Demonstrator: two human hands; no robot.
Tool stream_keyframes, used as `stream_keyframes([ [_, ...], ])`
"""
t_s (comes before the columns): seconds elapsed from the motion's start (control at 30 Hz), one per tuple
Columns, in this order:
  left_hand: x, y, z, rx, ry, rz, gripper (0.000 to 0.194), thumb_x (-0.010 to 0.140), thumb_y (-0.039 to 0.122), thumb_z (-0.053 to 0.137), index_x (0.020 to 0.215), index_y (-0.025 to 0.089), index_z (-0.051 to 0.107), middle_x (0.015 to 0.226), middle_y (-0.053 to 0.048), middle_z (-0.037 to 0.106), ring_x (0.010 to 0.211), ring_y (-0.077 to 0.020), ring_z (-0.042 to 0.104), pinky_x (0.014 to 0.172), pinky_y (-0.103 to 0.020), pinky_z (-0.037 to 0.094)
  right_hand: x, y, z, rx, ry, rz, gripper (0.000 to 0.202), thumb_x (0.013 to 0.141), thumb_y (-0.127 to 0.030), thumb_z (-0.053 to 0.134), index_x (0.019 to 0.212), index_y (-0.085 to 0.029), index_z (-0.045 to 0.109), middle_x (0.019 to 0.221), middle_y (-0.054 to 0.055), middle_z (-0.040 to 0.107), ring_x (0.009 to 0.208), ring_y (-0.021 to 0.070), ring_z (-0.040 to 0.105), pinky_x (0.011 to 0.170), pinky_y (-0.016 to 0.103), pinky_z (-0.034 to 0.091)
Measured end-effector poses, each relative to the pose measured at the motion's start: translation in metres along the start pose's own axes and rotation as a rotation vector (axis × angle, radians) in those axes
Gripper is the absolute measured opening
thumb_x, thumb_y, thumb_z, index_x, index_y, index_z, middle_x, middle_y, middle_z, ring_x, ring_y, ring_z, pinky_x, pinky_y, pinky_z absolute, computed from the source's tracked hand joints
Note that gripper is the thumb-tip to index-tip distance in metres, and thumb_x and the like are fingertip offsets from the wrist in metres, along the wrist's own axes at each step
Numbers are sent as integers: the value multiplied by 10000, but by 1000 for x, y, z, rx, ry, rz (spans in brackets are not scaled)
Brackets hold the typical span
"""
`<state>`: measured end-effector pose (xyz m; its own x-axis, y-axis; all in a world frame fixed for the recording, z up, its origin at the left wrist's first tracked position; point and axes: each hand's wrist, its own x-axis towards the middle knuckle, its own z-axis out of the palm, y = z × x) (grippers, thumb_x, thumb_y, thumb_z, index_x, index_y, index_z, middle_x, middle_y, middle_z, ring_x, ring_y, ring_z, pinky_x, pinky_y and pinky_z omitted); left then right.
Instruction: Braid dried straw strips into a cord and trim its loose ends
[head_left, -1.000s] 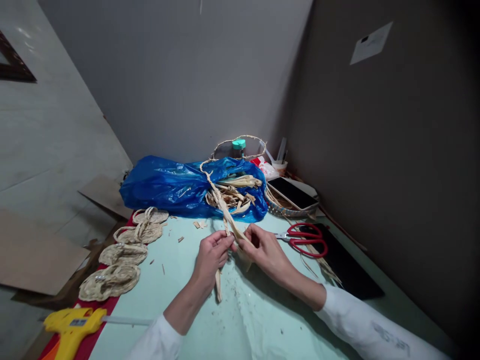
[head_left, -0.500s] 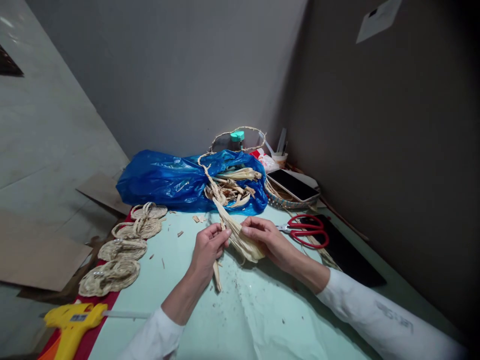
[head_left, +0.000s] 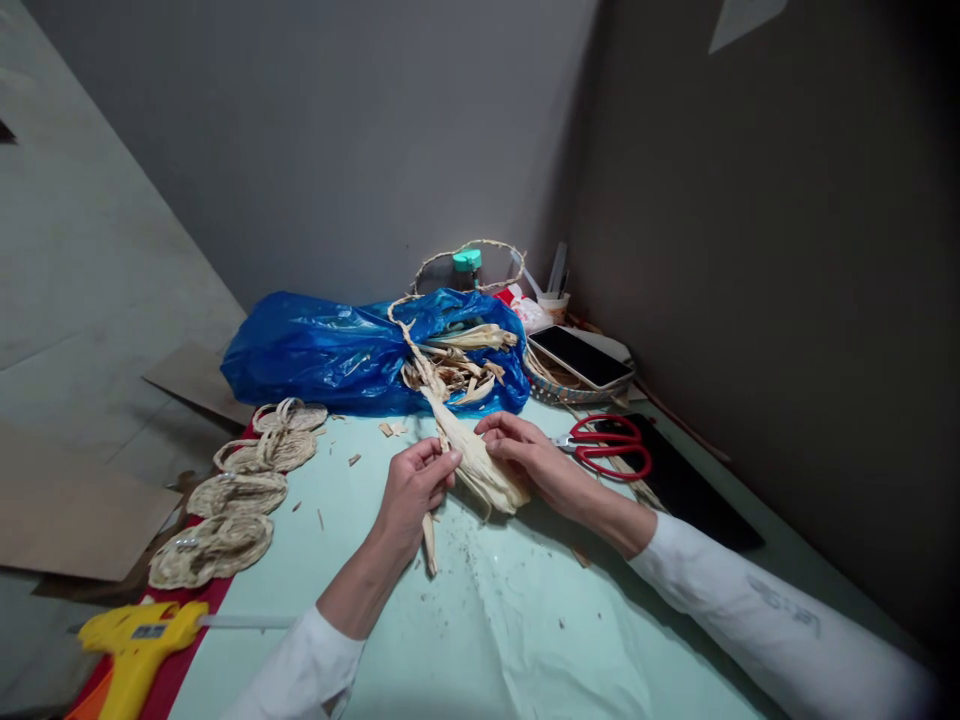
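A corn husk cord (head_left: 417,352) runs from a loop at the back, over the blue bag, to my hands. Its near end fans out into a wide pale corn husk (head_left: 480,470). My left hand (head_left: 417,490) is closed in a pinch on a narrow husk strand (head_left: 429,545), whose loose tail hangs below the fingers. At the wide husk's right edge, my right hand (head_left: 536,465) has thumb and fingers closed on it. Red-handled scissors (head_left: 611,447) lie just right of my right hand.
A blue plastic bag (head_left: 300,350) spills dry husks behind my hands. Small woven slippers (head_left: 236,494) line the left edge, above a yellow glue gun (head_left: 142,640). A phone (head_left: 581,355) rests on a round basket (head_left: 559,392) at right. Husk scraps dot the pale green table cover (head_left: 465,640).
My right hand's fingers have shifted slightly on the wide husk, which looks more spread. My left hand keeps its pinch. The whole view has moved a little.
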<state>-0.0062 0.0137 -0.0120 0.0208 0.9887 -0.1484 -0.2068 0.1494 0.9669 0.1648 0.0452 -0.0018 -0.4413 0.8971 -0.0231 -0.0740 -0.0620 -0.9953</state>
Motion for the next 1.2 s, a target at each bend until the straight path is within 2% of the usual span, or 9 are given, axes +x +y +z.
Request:
stream_keyframes([
  [0.07,-1,0,0,15,-15,0,254,722,329,732,758,132,576,511,64,470,389,-5,232,389,-179,85,-2,-3,2,-75,-65,-23,293,767,-375,663,970,-184,571,776,-17,519,669,121,442,582,245,321],
  [0.17,-3,1,2,49,-43,8,242,732,327,723,776,130,590,504,66,459,392,-11,233,390,-182,92,-2,-5,3,-94,-124,-23,314,721,-406,716,857,-162,572,781,-8,529,688,127,460,609,258,334],
  [0.37,-4,1,5,89,-52,24,250,739,341,721,770,134,585,498,71,442,394,-19,223,395,-192,95,1,1,-3,61,-146,-18,225,728,-316,685,838,-175,548,767,-28,504,666,111,444,602,245,326],
  [0.53,-4,-2,4,92,-44,37,257,738,355,718,752,138,581,495,71,444,390,-17,214,397,-194,92,2,-5,-4,120,-118,44,331,660,-351,767,783,-179,512,704,-43,498,617,98,430,558,226,305],
  [0.67,-3,-1,5,90,-39,34,263,715,353,736,742,140,584,483,72,443,383,-17,222,395,-192,96,1,-10,-6,197,-142,104,371,614,-329,803,840,-166,558,738,-29,553,643,106,495,589,225,347],
  [0.8,-2,-1,4,66,-20,22,286,685,361,759,731,141,582,480,75,449,374,-10,220,389,-182,92,1,-10,-10,247,-168,140,341,631,-337,796,831,-150,594,753,-9,586,653,111,525,610,233,374],
  [0.93,-1,-1,3,49,-9,13,293,685,357,761,732,140,571,482,75,457,372,-3,222,382,-170,93,3,-8,-14,259,-192,143,305,657,-331,781,820,-155,592,716,-20,550,598,94,479,577,234,351],
  [1.0,-1,-1,2,38,-13,3,291,689,345,762,728,138,562,481,77,452,371,1,218,379,-165,88,3,-8,-14,213,-176,140,278,671,-322,763,815,-162,588,687,-31,517,568,84,438,545,230,318],
  [1.2,2,-3,-1,-17,11,-25,306,671,356,773,742,131,578,505,57,497,359,9,218,367,-164,80,3,-9,-13,54,-2,52,217,689,-320,707,756,-168,568,629,-57,443,528,72,354,482,227,235],
])
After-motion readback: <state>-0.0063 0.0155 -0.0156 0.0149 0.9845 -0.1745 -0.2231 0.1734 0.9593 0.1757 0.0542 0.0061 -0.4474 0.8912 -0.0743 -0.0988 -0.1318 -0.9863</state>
